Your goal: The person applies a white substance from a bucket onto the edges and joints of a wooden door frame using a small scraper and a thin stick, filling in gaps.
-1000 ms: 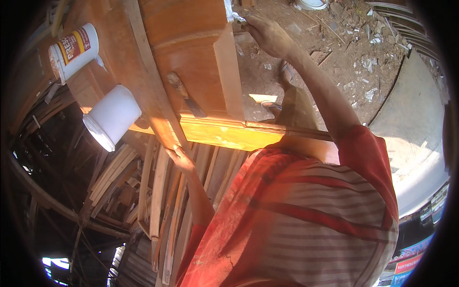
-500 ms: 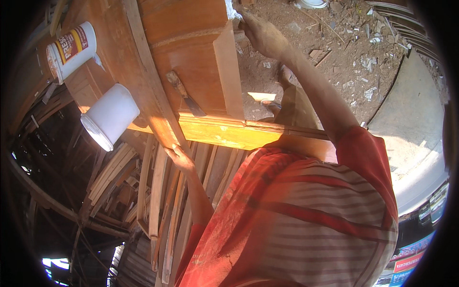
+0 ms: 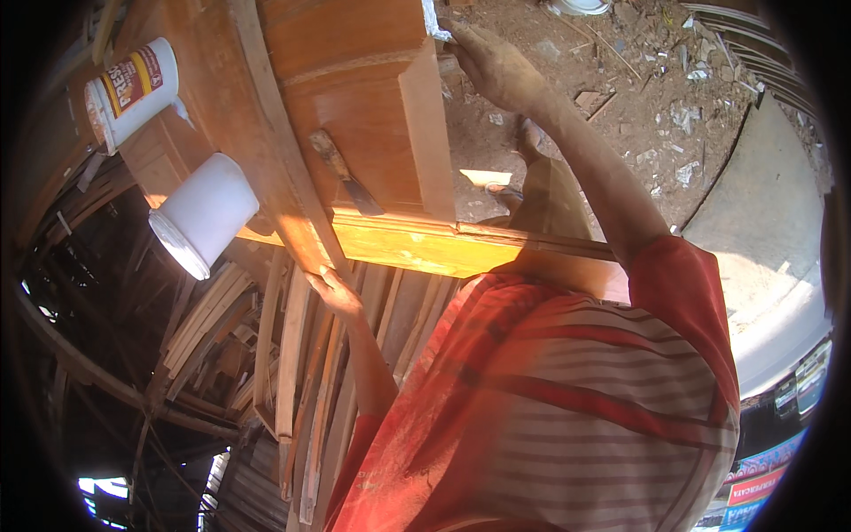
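Note:
My right hand (image 3: 498,73) reaches to the far right corner of a brown wooden panel door (image 3: 355,97). Its fingers are closed round a crumpled white wad (image 3: 434,21), which touches the door's edge; the fingertips are partly hidden. Down at the near left, my left hand (image 3: 334,291) lies with fingers stretched out against the end of a long wooden rail (image 3: 288,151) of the door. Between the two hands a scraper (image 3: 344,173) with a worn handle rests on the door, its blade pointing toward me.
A white plastic bucket (image 3: 204,213) and a labelled white tub (image 3: 133,93) stand left on the woodwork. Several timber strips (image 3: 297,355) lean below my left hand. Dirt ground (image 3: 612,115) with scraps and a pale slab (image 3: 762,204) lie to the right.
My right hand and the white wad have shifted very slightly at the door's corner. The left hand, scraper and buckets stay where they were.

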### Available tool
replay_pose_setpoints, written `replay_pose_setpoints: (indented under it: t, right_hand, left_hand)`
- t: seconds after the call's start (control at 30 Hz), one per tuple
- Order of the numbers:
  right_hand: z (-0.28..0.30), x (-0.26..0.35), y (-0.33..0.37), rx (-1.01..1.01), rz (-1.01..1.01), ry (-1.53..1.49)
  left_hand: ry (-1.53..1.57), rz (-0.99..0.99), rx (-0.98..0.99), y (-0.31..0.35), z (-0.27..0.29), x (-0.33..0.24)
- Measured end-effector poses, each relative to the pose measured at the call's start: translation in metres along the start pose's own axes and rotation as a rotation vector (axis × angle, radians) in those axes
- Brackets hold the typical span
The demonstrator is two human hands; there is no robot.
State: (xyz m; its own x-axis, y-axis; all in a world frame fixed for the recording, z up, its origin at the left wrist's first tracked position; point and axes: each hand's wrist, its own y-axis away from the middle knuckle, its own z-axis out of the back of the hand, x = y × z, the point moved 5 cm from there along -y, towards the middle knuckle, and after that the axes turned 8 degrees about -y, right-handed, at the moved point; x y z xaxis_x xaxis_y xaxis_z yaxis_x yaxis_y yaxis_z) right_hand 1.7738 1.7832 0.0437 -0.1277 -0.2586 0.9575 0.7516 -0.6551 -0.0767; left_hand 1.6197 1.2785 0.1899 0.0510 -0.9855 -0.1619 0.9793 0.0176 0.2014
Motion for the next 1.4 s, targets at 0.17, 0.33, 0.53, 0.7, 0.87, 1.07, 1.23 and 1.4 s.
replay_pose_setpoints:
  t: [0.17, 0.33, 0.53, 0.7, 0.87, 1.07, 1.23, 1.4]
  right_hand:
    - [0.007, 0.002, -0.008, 0.015, 0.022, 0.078]
    - [0.008, 0.013, -0.007, 0.091, -0.008, 0.082]
    - [0.005, 0.013, -0.007, 0.057, 0.094, 0.066]
    - [0.009, 0.0, -0.024, -0.016, 0.021, 0.095]
    - [0.017, 0.002, -0.033, -0.111, 0.063, 0.151]
    - [0.024, 0.017, -0.04, -0.071, -0.016, 0.015]
    - [0.018, 0.004, -0.039, 0.007, -0.04, 0.076]
    - [0.03, 0.004, -0.032, -0.041, 0.032, 0.09]
  left_hand:
    - [0.057, -0.059, -0.019, 0.005, 0.001, -0.015]
    - [0.022, -0.037, -0.024, 0.005, 0.002, -0.013]
    - [0.005, -0.045, -0.034, 0.007, 0.003, -0.022]
    - [0.044, -0.017, -0.039, 0.004, 0.001, -0.014]
    - [-0.043, -0.054, -0.011, 0.005, 0.004, -0.017]
    - [0.017, -0.032, -0.062, -0.002, 0.0, 0.0]
    - [-0.032, -0.05, -0.078, -0.001, 0.0, 0.007]
    - [-0.011, -0.03, -0.037, 0.002, 0.0, -0.005]
